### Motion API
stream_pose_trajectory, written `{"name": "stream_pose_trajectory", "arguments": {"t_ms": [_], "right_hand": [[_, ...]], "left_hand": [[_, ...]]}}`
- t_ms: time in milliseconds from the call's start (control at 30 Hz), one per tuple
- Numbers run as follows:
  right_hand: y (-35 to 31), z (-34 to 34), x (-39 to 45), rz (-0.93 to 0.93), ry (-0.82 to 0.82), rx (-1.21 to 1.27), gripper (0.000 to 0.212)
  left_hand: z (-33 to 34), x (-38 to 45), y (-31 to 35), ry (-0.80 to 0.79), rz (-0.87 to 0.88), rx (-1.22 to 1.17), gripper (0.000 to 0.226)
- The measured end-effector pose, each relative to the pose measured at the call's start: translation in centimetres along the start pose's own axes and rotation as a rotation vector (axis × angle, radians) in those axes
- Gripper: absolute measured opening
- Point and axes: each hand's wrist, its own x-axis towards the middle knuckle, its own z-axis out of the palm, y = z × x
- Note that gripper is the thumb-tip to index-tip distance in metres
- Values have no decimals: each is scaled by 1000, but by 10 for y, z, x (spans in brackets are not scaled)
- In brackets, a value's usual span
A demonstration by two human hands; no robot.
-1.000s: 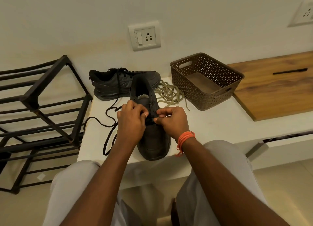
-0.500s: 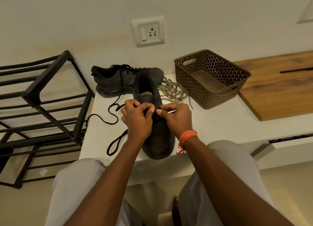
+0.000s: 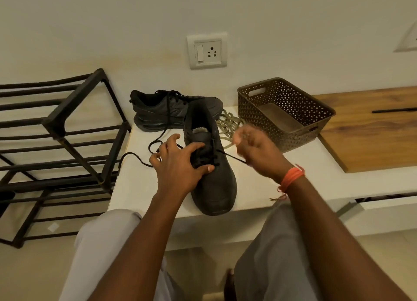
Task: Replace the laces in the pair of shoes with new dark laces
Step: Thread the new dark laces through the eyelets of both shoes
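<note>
A black shoe (image 3: pixel 212 188) stands on the white ledge (image 3: pixel 259 188) with its toe towards me. My left hand (image 3: pixel 178 165) grips it across the eyelets, thumb on the vamp. My right hand (image 3: pixel 257 152), blurred, pinches a dark lace (image 3: pixel 232 158) that runs taut from the shoe's right eyelets. The lace's other end (image 3: pixel 137 158) trails off the shoe to the left in loops. A second black shoe (image 3: pixel 171 111), laced dark, lies on its side behind. Old pale laces (image 3: pixel 228 124) are heaped right of the shoes.
A brown perforated basket (image 3: pixel 286 113) stands at the right of the ledge, with a wooden board (image 3: pixel 372 129) beyond it. A black metal rack (image 3: pixel 56 131) stands at the left. A wall socket (image 3: pixel 206 51) is above the shoes. My knees are below the ledge's front edge.
My right hand has pulled away from the shoe to the right, drawing the dark lace out taut. My left hand has spread and now clamps the shoe.
</note>
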Motion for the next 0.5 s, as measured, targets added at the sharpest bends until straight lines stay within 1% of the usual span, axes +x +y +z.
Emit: {"name": "stream_pose_trajectory", "arguments": {"t_ms": [33,67,100,133,167,200,233,267,300,367,433,500], "right_hand": [[13,-10,-1,96,-107,-422,14],[26,-17,0,201,-187,-736,17],[35,-23,0,302,-195,-901,21],[38,-26,0,363,-136,-949,23],[36,-27,0,361,-27,-908,22],[32,-24,0,319,78,-822,21],[25,-17,1,245,147,-710,22],[19,-7,1,170,169,-598,25],[12,4,1,98,160,-532,28],[6,27,2,-17,98,-542,31],[7,40,9,-59,57,-564,28],[5,46,15,-63,70,-526,22]], "left_hand": [[-2,-1,-1,0,-5,5,65],[-5,-3,-4,-1,-19,10,66],[-8,-3,-4,-15,-30,14,67],[-11,-3,-5,-40,-37,15,68],[-13,-2,-4,-69,-40,6,70],[-15,-1,-4,-94,-35,-18,73],[-18,0,-4,-109,-31,-57,78],[-21,1,-5,-119,-24,-101,82],[-24,3,-7,-121,-16,-143,85],[-27,5,-12,-125,-15,-192,90],[-28,4,-16,-167,-23,-182,95],[-24,4,-17,-199,-23,-166,100]]}}
